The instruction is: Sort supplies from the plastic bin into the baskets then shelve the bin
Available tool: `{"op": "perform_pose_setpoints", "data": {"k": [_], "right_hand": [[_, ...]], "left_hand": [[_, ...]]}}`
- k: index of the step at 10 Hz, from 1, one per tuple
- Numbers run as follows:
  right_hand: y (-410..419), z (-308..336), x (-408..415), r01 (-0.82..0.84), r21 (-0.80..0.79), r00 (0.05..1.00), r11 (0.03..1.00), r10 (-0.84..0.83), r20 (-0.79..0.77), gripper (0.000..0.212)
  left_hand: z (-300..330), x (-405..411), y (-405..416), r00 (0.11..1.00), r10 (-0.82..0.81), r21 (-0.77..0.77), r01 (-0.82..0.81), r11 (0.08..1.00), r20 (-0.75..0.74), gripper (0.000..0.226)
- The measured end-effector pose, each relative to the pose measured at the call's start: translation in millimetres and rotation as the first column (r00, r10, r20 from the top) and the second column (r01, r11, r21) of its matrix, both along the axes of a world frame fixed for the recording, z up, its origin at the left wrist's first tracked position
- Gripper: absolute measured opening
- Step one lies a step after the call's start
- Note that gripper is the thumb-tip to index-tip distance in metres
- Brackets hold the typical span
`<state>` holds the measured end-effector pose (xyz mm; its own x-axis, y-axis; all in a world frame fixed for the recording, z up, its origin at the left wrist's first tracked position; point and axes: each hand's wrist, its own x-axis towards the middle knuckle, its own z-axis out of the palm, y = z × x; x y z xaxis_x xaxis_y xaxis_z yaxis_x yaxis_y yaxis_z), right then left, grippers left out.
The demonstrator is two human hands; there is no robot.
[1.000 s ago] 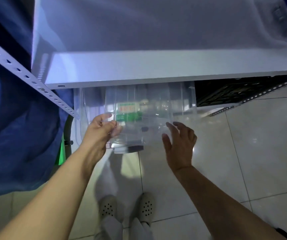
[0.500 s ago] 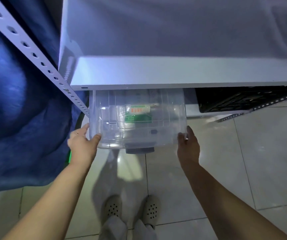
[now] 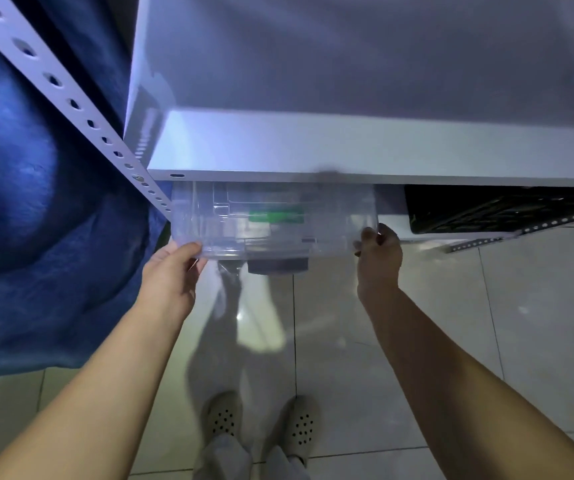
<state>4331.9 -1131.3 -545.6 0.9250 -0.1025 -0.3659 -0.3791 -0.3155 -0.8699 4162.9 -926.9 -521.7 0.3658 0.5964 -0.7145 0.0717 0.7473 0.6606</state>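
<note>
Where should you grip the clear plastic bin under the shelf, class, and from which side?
Grip the clear plastic bin at its two front corners, from the open aisle side, as the left hand and right hand do. The white shelf covers its top.

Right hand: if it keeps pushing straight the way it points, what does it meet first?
The right hand already grips the clear plastic bin at its right corner. Straight ahead lies the space under the white shelf; the black basket sits to the right, probably clear. Depth is uncertain.
</note>
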Motion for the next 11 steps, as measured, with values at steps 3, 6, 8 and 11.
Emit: {"op": "perform_pose_setpoints", "data": {"k": [3,6,8,11], "right_hand": [[20,-5,37,0.157,0.350,0.965,0.923,-0.069,-0.252,0.036],[18,7,29,0.137,0.335,0.954,0.932,-0.034,-0.296,0.025],[-9,36,2,0.088,0.188,0.932,0.978,-0.014,-0.362,0.030],[-71,152,-22,-0.413,-0.098,0.899,0.905,0.388,-0.205,0.021]], "left_hand": [[-16,39,15,0.983,0.186,-0.086,-0.185,0.979,0.000,0.008],[-13,51,18,0.973,0.192,-0.099,-0.204,0.974,-0.125,0.019],[18,42,-6,0.971,0.045,-0.083,-0.066,0.994,-0.234,0.007],[138,32,-95,0.808,-0.503,0.126,0.558,0.820,-0.306,0.020]]}}
